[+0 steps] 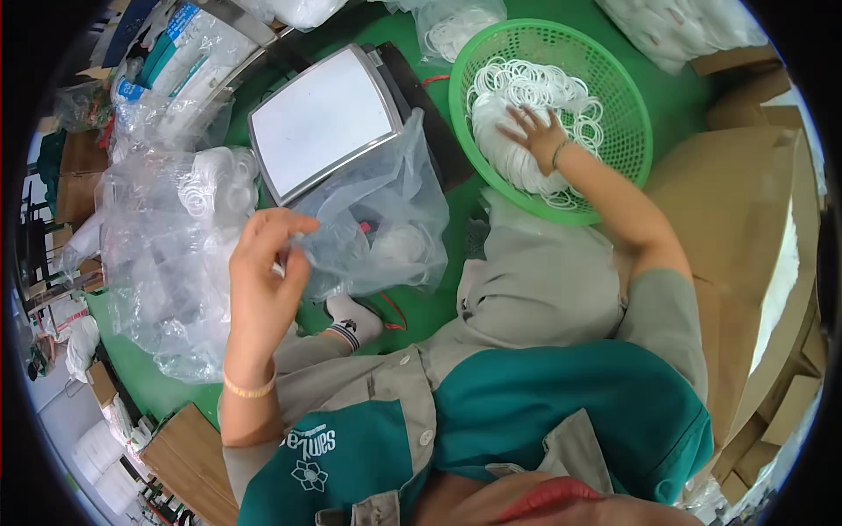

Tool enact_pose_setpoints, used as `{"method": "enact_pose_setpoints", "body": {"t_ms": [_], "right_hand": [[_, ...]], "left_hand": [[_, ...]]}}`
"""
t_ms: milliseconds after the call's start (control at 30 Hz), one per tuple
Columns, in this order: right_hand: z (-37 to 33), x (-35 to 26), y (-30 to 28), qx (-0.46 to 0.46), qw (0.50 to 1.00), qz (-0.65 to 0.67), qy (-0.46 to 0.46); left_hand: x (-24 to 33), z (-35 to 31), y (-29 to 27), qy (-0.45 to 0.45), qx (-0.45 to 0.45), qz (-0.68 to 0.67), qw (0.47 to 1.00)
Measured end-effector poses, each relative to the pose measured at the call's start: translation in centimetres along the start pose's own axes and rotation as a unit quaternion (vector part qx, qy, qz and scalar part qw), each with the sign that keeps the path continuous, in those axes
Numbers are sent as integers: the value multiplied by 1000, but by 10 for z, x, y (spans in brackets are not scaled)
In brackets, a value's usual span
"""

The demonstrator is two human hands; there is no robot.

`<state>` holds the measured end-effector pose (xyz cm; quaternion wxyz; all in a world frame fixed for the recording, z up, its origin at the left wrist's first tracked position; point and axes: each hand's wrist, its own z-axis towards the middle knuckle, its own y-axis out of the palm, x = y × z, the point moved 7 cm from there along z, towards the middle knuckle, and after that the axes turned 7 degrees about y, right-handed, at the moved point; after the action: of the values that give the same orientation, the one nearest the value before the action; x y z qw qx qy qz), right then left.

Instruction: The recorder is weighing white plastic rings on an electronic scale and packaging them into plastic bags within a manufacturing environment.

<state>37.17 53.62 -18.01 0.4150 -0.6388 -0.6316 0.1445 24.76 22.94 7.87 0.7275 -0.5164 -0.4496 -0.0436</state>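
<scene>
My right hand [537,140] reaches into a green mesh basket [638,131], fingers spread over a heap of white rings [513,162]. It rests on them without closing round any. At the left, my left hand [270,259] is raised with its fingers curled at the edge of a clear plastic bag [399,188]. The film appears pinched there, though its exact hold is hard to see. Inside the bag's lower part lie some white rings [399,244] and a small red bit.
A scale with a pale flat platform [324,123] stands beyond the bag. Large clear bags [167,254] with white rings lie at left. A cardboard box [710,228] stands close on the right. Another clear bag [456,31] sits behind the basket on the green floor.
</scene>
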Motion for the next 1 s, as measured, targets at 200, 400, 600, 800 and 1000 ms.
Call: {"method": "enact_pose_setpoints", "body": {"t_ms": [200,400,600,800,1000], "right_hand": [[52,-16,6,97,992,6,-78],[64,-5,7,160,968,179,-70],[46,-7,16,213,941,257,-50],[20,1,28,213,896,387,34],[-33,85,42,336,634,634,288]], "left_hand": [[2,16,11,-54,-167,11,984],[3,43,7,45,-169,89,981],[-16,35,13,-145,-197,-105,964],[-2,33,7,37,-171,47,983],[-9,18,15,-125,-217,-182,951]]}}
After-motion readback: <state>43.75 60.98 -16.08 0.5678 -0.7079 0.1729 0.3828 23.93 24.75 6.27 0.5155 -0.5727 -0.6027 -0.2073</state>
